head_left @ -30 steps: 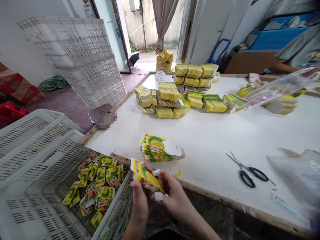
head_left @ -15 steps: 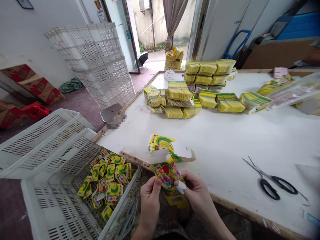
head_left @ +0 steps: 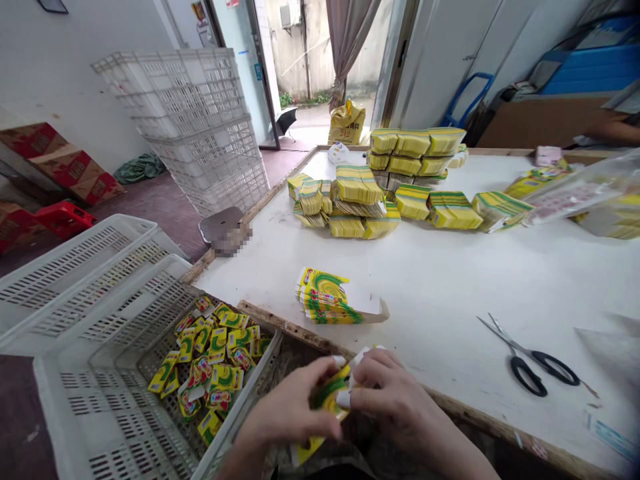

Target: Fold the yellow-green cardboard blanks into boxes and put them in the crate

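Both hands grip a yellow-and-green printed carton (head_left: 330, 395) at the near table edge. My left hand (head_left: 287, 407) is closed around its left side, thumb below and fingers above. My right hand (head_left: 395, 393) pinches the right side, by its white flaps; the fingers cover much of the carton. Just beyond them, a small stack of flat printed cartons (head_left: 327, 297) lies on the white table (head_left: 440, 280). To the left, a white plastic crate (head_left: 120, 413) holds many small yellow cartons (head_left: 219, 343).
Black-handled scissors (head_left: 535, 360) lie on the right of the table. Bundled carton stacks (head_left: 357, 185) stand toward the back. Tall white crates (head_left: 185, 113) rise at the left, beyond a dustpan-like grey object (head_left: 220, 223). Another person's arm (head_left: 613, 127) shows at far right.
The carton has been turned and drawn down nearer to me. My left hand now wraps over it, and my right fingers have moved onto its upper end.
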A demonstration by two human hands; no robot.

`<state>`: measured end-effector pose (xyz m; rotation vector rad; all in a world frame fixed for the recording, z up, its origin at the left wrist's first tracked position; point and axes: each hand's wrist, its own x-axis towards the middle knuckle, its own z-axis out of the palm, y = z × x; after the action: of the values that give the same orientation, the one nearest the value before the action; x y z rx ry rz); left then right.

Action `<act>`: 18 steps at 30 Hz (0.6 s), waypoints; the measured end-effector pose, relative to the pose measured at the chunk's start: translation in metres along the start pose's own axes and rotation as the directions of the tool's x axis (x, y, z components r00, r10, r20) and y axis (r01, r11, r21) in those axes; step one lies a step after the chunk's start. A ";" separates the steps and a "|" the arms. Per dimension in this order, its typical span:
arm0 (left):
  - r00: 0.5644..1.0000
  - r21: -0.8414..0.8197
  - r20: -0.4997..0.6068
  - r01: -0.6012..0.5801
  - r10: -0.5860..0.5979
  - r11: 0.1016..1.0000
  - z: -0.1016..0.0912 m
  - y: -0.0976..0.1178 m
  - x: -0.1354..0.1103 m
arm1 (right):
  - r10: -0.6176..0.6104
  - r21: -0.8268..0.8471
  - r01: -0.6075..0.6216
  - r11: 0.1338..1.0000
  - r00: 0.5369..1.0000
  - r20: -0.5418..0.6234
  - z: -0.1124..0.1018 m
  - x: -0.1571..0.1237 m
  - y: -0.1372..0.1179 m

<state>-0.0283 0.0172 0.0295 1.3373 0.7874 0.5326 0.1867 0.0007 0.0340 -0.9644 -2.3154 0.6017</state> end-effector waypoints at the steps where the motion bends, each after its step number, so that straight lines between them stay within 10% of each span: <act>1: 0.999 0.082 0.028 0.021 -0.023 0.996 0.006 -0.002 0.001 | -0.032 -0.032 0.033 0.999 0.999 0.003 0.000 0.000 -0.001; 5: 0.964 0.145 -0.264 0.049 -0.009 0.988 0.031 -0.017 0.010 | -0.016 -0.092 -0.007 0.996 0.969 -0.245 0.017 -0.005 -0.001; 10: 0.828 0.166 -0.559 0.059 0.045 0.984 0.036 -0.026 0.018 | 0.202 0.146 -0.142 0.979 0.778 -0.595 0.062 -0.014 -0.009; 18: 0.863 0.520 -0.459 0.068 0.212 0.851 0.032 -0.039 0.015 | 0.640 0.759 -0.246 0.603 0.717 -0.276 0.042 -0.003 0.003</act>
<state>0.0018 0.0010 -0.0107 1.7656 1.3921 0.7859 0.1630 -0.0078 -0.0003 -1.1653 -1.1531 1.1345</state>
